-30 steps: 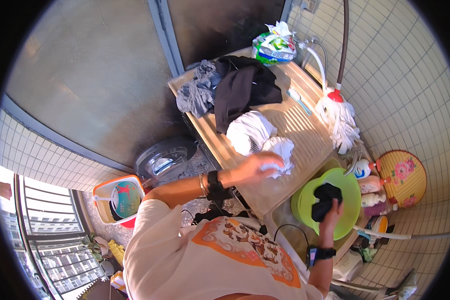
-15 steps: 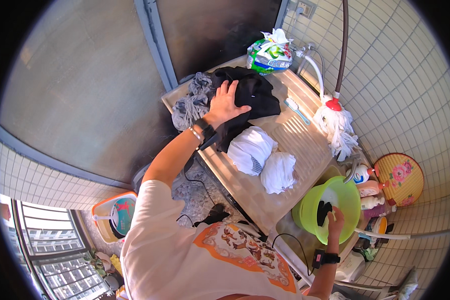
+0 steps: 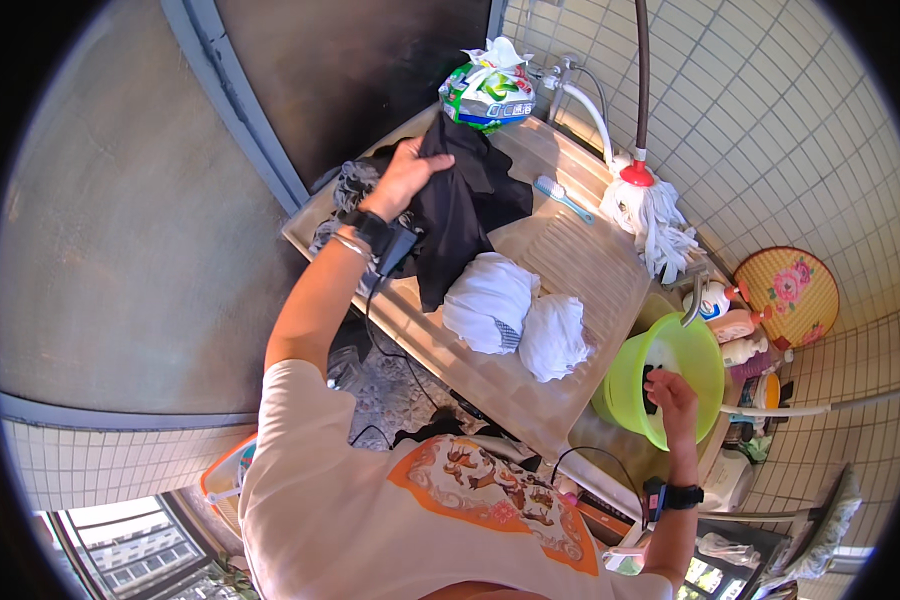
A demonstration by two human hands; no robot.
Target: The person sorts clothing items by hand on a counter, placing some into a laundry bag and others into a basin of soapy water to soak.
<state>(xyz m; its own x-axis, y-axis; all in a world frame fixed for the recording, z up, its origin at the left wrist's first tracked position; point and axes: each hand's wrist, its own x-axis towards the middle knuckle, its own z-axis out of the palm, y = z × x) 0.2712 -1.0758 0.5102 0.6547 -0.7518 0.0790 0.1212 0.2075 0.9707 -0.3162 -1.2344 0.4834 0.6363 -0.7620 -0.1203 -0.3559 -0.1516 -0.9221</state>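
My left hand [image 3: 406, 180] is closed on a black cloth garment [image 3: 462, 190], and a fold of it rises under the thumb. The garment hangs down over the tan washboard counter [image 3: 580, 250]. Beside that hand lies a crumpled grey cloth [image 3: 355, 185], partly covered. My right hand [image 3: 674, 402] is over the light-green basin [image 3: 711, 365], its fingers bent together. Right at those fingertips a small black cloth [image 3: 651, 388] shows inside the basin; whether the fingers grip it is hidden. Two bunched white cloths [image 3: 490, 300] lie on the counter between my hands.
A blue-and-white brush [image 3: 563, 197] lies near the counter's back. A green-and-white bag [image 3: 487, 88] stands in the far corner. A white string mop [image 3: 652, 222] leans at the tiled wall. Bottles [image 3: 735, 325] and a woven fan [image 3: 790, 295] are beyond the basin. A black cable [image 3: 395, 352] hangs from my left wrist.
My left hand, earlier spread flat on the black garment, has closed and lifted a fold of it to the left. My right hand has risen slightly in the basin. The view has shifted.
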